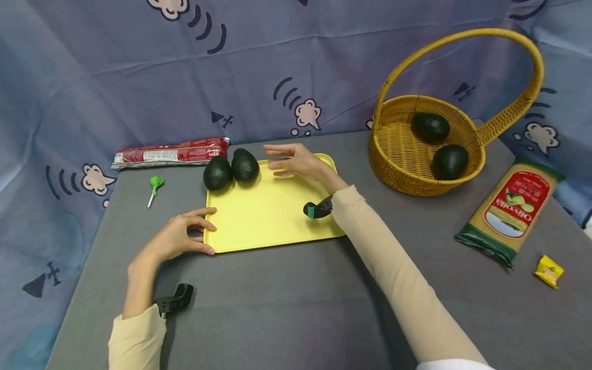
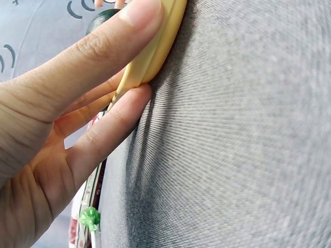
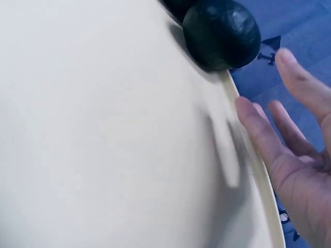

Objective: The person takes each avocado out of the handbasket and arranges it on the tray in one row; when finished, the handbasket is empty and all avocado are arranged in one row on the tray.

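Note:
A yellow tray (image 1: 268, 210) lies on the grey table. My left hand (image 1: 178, 236) holds its left edge near the front corner; in the left wrist view the thumb overlaps the rim and a finger meets the corner. Two dark green avocados sit side by side at the tray's back left corner, one avocado (image 1: 218, 173) further left and the other avocado (image 1: 245, 166) beside it. My right hand (image 1: 296, 162) hovers over the tray's back rim, fingers extended toward the avocados and nothing in them. The right wrist view shows an avocado (image 3: 221, 35) just beyond its fingertips.
A yellow wicker basket (image 1: 384, 164) with a tall handle stands at the back right, holding two avocados. Right of it lie an Olivoila packet (image 1: 511, 205) and a small yellow wrapped candy (image 1: 549, 271). At the left are a red packet (image 1: 171, 153) and a green lollipop (image 1: 156, 182).

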The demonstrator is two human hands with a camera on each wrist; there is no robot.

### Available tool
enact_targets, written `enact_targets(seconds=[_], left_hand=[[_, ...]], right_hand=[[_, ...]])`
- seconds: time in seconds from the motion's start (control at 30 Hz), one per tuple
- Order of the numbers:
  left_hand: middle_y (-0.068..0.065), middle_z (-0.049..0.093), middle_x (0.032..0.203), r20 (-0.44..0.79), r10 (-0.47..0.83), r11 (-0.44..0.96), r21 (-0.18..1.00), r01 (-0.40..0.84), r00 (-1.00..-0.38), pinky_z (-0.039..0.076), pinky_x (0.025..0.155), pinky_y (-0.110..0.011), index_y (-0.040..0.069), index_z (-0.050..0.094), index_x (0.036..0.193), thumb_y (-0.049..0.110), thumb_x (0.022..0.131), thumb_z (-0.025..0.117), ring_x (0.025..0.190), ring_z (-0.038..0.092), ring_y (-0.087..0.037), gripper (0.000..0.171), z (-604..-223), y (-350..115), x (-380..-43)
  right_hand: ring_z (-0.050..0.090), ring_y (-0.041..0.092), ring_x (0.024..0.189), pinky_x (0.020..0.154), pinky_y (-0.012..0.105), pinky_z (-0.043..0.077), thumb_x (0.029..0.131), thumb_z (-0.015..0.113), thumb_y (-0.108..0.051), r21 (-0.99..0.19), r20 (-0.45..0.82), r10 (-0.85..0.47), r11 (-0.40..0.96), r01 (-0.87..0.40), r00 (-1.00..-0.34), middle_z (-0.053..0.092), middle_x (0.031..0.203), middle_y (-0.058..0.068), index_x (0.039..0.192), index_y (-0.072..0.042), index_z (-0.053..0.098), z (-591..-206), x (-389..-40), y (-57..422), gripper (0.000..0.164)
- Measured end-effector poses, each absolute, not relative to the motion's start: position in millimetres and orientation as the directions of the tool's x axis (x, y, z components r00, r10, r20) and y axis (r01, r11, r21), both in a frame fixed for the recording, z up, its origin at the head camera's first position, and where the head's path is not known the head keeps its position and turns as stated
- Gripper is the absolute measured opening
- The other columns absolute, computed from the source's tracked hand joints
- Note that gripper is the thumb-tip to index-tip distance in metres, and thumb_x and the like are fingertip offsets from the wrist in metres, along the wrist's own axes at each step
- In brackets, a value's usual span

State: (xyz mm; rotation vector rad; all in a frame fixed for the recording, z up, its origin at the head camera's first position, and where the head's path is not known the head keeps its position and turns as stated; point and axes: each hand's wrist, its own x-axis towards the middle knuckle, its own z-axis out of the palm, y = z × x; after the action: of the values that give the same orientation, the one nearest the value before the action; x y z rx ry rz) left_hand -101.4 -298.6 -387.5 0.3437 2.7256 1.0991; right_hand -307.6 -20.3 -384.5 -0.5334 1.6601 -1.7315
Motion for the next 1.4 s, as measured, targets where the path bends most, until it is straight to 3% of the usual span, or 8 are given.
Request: enact_targets(seconds=[0.33, 0.53, 0.7, 0.93, 1.07, 1.2, 1.27, 1.4], left_hand=[[-0.012, 0.048, 0.142, -0.093, 0.274, 0.703, 0.699, 0.133, -0.957, 0.055, 0.081, -0.028, 0.006, 0.072, 0.103, 0.024, 0.067, 0.088, 0.118, 0.054, -0.029, 0.043, -387, -298, -98], [-0.013, 0.047, 0.142, -0.097, 0.275, 0.693, 0.710, 0.127, -0.956, 0.055, 0.082, -0.031, 0.005, 0.072, 0.103, 0.024, 0.068, 0.087, 0.121, 0.051, -0.032, 0.043, -386, -299, -95], [-0.014, 0.047, 0.142, -0.095, 0.281, 0.685, 0.717, 0.130, -0.955, 0.055, 0.082, -0.032, 0.004, 0.071, 0.103, 0.023, 0.068, 0.087, 0.121, 0.052, -0.032, 0.043, -385, -299, -95], [-0.013, 0.048, 0.142, -0.099, 0.279, 0.691, 0.711, 0.128, -0.955, 0.055, 0.083, -0.031, 0.005, 0.072, 0.103, 0.023, 0.068, 0.088, 0.120, 0.052, -0.030, 0.043, -387, -297, -97], [-0.012, 0.047, 0.143, -0.117, 0.272, 0.684, 0.721, 0.106, -0.955, 0.055, 0.083, -0.028, 0.005, 0.071, 0.103, 0.022, 0.067, 0.088, 0.121, 0.051, -0.028, 0.043, -389, -298, -99], [-0.014, 0.047, 0.143, -0.108, 0.274, 0.670, 0.734, 0.109, -0.956, 0.055, 0.083, -0.029, 0.004, 0.071, 0.103, 0.020, 0.067, 0.088, 0.120, 0.052, -0.029, 0.042, -389, -299, -98], [-0.015, 0.047, 0.142, -0.099, 0.276, 0.663, 0.739, 0.115, -0.956, 0.055, 0.083, -0.030, 0.003, 0.071, 0.102, 0.019, 0.068, 0.088, 0.119, 0.053, -0.031, 0.042, -389, -299, -98], [-0.014, 0.048, 0.142, -0.094, 0.278, 0.654, 0.747, 0.117, -0.956, 0.055, 0.083, -0.030, 0.003, 0.071, 0.102, 0.020, 0.067, 0.088, 0.119, 0.053, -0.031, 0.042, -388, -299, -98]], right_hand=[[0.042, 0.041, 0.128, 0.095, 0.043, 0.048, 0.092, 0.058, 0.006, -0.990, -0.120, -0.606, 0.010, 0.143, -0.786, 0.037, 0.149, 0.018, 0.145, -0.002, 0.039, -364, -276, 58, 0.057], [0.046, 0.033, 0.128, 0.092, 0.038, 0.050, 0.092, 0.058, 0.008, -0.997, -0.072, -0.564, 0.031, 0.066, -0.822, 0.035, 0.150, 0.018, 0.144, -0.001, 0.040, -344, -261, 114, 0.057], [0.057, 0.016, 0.117, 0.087, 0.030, 0.053, 0.091, 0.060, 0.005, -0.998, 0.005, -0.545, -0.051, 0.027, -0.839, 0.049, 0.140, 0.007, 0.142, -0.004, 0.046, -327, -256, 164, 0.054], [0.065, 0.013, 0.100, 0.079, 0.029, 0.055, 0.089, 0.060, 0.008, -0.986, 0.062, -0.427, -0.166, 0.011, -0.902, 0.062, 0.122, -0.001, 0.135, -0.006, 0.055, -308, -277, 233, 0.048], [0.067, 0.011, 0.093, 0.072, 0.026, 0.057, 0.085, 0.066, 0.006, -0.991, -0.052, -0.316, -0.099, 0.087, -0.947, 0.059, 0.124, -0.001, 0.133, -0.014, 0.059, -301, -307, 262, 0.052], [0.067, 0.005, 0.089, 0.070, 0.021, 0.057, 0.086, 0.067, 0.001, -0.987, -0.162, -0.230, 0.044, 0.156, -0.960, 0.039, 0.149, -0.001, 0.135, -0.022, 0.057, -301, -334, 279, 0.055], [0.066, 0.003, 0.085, 0.069, 0.019, 0.056, 0.088, 0.066, -0.002, -0.977, -0.200, -0.195, 0.116, 0.180, -0.960, 0.031, 0.154, -0.002, 0.139, -0.024, 0.052, -303, -342, 285, 0.057], [0.065, -0.002, 0.079, 0.066, 0.017, 0.055, 0.089, 0.065, -0.008, -0.949, -0.260, -0.118, 0.215, 0.231, -0.958, 0.036, 0.151, -0.007, 0.147, -0.022, 0.040, -308, -353, 291, 0.065]])
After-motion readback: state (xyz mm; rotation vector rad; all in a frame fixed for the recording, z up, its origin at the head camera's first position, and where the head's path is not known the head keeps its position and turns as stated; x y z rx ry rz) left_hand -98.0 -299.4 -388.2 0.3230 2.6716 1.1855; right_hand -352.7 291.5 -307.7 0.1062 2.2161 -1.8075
